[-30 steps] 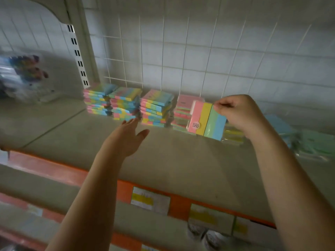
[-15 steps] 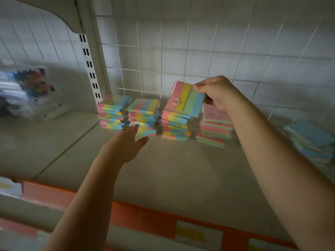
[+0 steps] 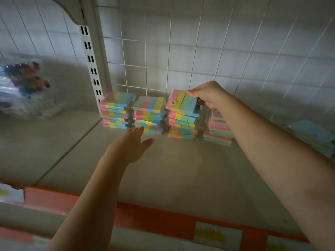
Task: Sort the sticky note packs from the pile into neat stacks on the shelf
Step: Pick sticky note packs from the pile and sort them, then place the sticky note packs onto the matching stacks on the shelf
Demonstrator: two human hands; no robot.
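Several stacks of striped sticky note packs stand in a row at the back of the shelf [image 3: 181, 169]. My right hand [image 3: 208, 96] grips one pack [image 3: 182, 102], pink, yellow, green and blue, by its far right edge. The pack lies tilted on top of the third stack [image 3: 183, 125]. My left hand [image 3: 131, 144] hovers with fingers apart in front of the second stack [image 3: 149, 115], holding nothing. The first stack [image 3: 116, 110] sits by the shelf upright. A shorter fourth stack [image 3: 219, 128] is partly hidden behind my right wrist.
A loose pile of pale blue and green packs [image 3: 313, 136] lies at the far right. A clear bag of coloured pens [image 3: 23, 87] sits on the left shelf section. A slotted white upright [image 3: 91, 64] and wire grid back the shelf. The orange front edge [image 3: 163, 221] carries price labels.
My right hand has carried the pack leftward from the pile side and lowered it onto the third stack. My left hand stayed in front of the second stack.
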